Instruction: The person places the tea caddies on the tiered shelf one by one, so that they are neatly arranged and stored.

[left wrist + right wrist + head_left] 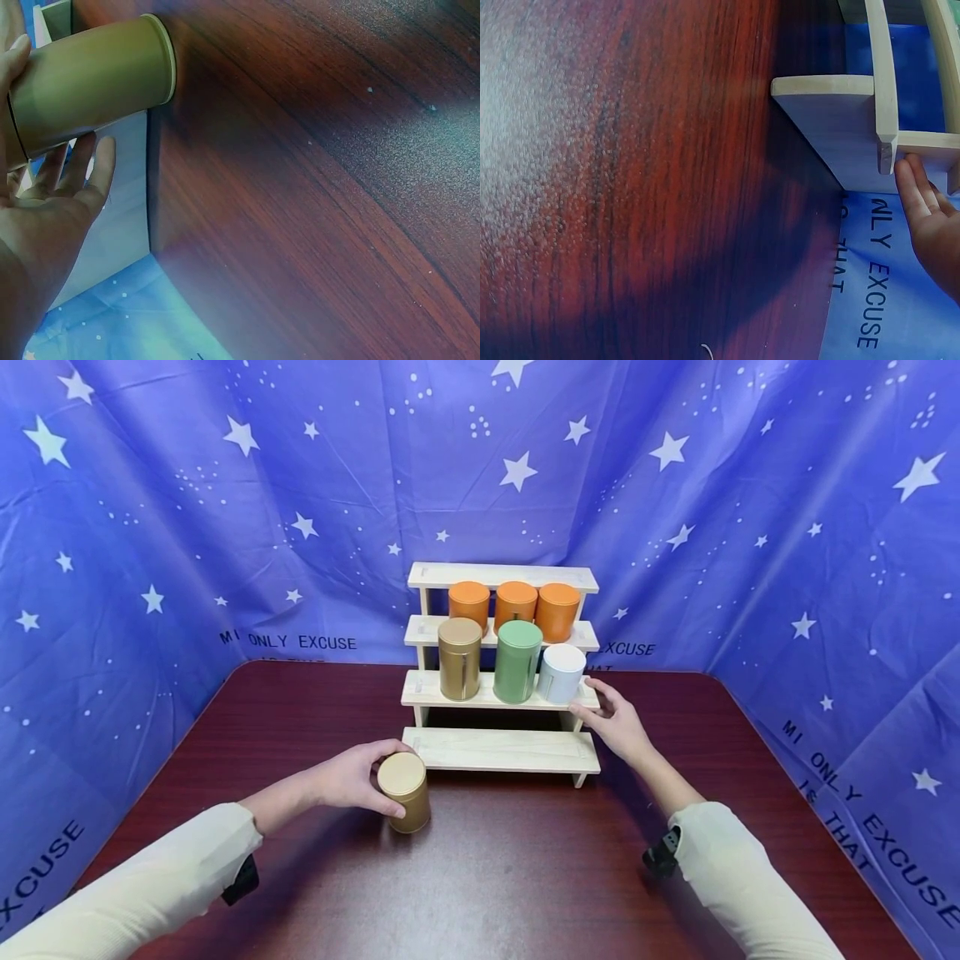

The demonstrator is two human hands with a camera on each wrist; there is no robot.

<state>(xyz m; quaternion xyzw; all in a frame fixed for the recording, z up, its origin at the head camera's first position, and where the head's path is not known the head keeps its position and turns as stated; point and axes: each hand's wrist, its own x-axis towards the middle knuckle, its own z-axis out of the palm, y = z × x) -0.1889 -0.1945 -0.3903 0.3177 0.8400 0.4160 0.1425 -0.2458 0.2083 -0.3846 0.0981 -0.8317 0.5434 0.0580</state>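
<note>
My left hand (pixel 360 777) grips a gold cylindrical canister (pixel 408 810) by its sides, just in front of the left end of the bottom step. In the left wrist view the gold canister (pixel 94 82) lies between thumb and fingers, its base rim close to the table; contact is unclear. At the right end of a wooden step shelf (pixel 502 750), my right hand (pixel 618 722) touches the second step beside a white canister (pixel 561 675). The right wrist view shows straight fingers (pixel 915 187) against the shelf's side, the thumb hidden.
A bronze canister (pixel 460 660) and a green canister (pixel 517 664) stand left of the white one. Behind them, one step up, are three orange canisters (pixel 516 602). Starry blue cloth (pixel 322 485) hangs round the dark red wooden table (pixel 510 877).
</note>
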